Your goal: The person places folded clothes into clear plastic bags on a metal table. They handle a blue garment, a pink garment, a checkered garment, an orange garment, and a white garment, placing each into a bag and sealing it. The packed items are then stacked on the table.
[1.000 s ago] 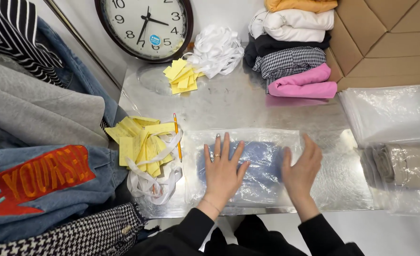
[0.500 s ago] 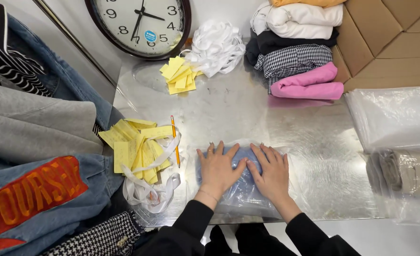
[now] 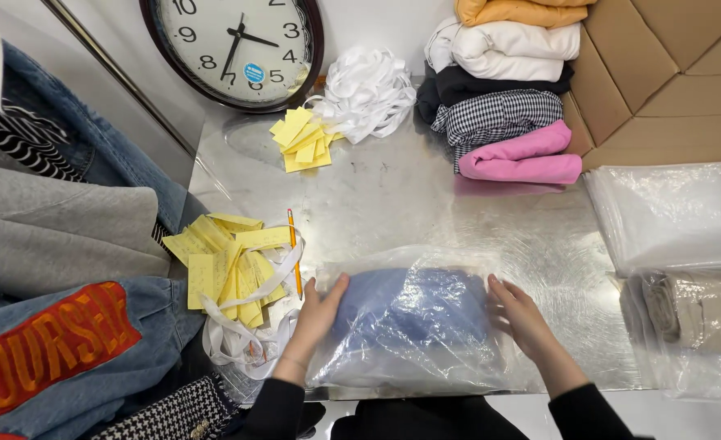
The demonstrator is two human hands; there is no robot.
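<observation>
While both open palms flank it, the bagged blue garment [image 3: 413, 322] lies between left hand [image 3: 316, 314] and right hand [image 3: 523, 318].

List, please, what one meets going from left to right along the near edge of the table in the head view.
Denim jacket → yellow paper slips → left hand → blue garment in a clear plastic bag → right hand → rolled beige cloth in plastic.

Blue folded garment [image 3: 413, 314] in clear plastic bag [image 3: 409, 367], flat at table's near edge
</observation>
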